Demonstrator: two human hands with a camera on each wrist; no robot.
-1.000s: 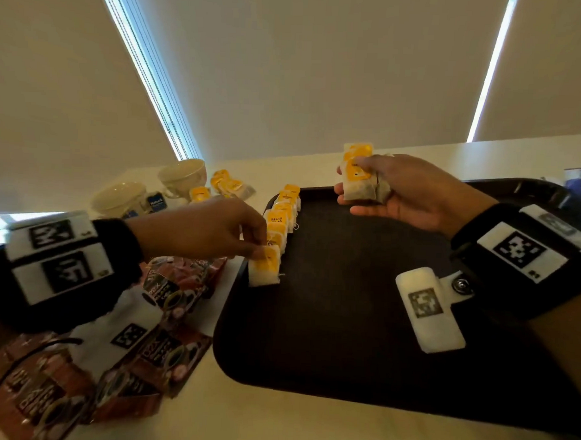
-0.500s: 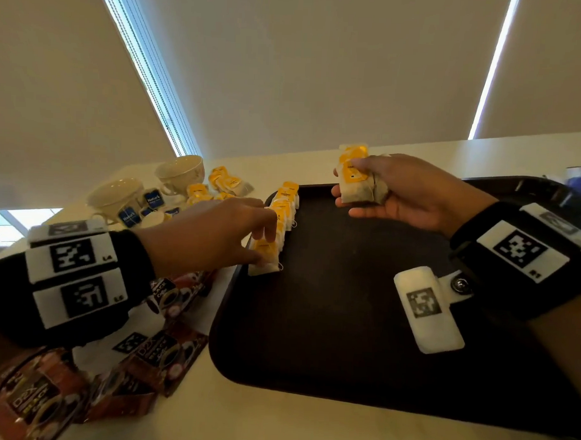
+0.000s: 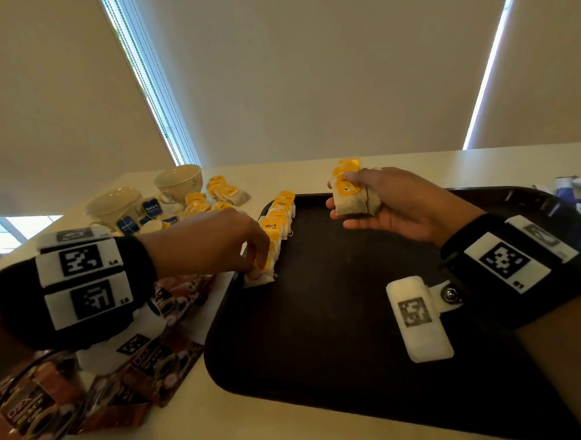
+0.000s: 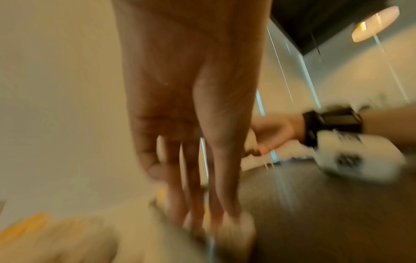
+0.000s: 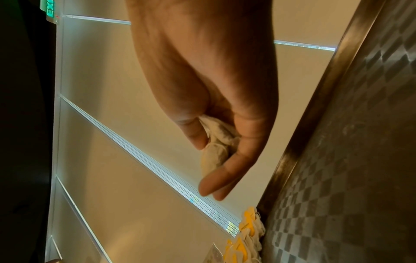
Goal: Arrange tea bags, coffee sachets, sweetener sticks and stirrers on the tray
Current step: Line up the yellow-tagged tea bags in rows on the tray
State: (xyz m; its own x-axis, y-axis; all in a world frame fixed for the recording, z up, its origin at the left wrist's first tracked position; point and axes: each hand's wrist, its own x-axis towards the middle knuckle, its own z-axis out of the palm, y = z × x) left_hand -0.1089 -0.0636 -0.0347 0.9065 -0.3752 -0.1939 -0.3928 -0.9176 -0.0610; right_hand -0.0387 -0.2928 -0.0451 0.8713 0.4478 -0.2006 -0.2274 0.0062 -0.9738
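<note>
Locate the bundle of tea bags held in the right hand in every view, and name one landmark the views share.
Head: bundle of tea bags, upper centre, gripped by the right hand.
Left wrist: hidden behind that hand, right of centre.
Right wrist: bundle, centre, between thumb and fingers.
Shared landmark: the dark tray.

Both forearms are bare. Behind the left hand [image 3: 212, 243] sits a black wrist cuff [image 3: 82, 288] bearing white blocks printed with black square codes. The right hand [image 3: 405, 207] wears a matching coded cuff [image 3: 511, 263], a silver snap beside it.
</note>
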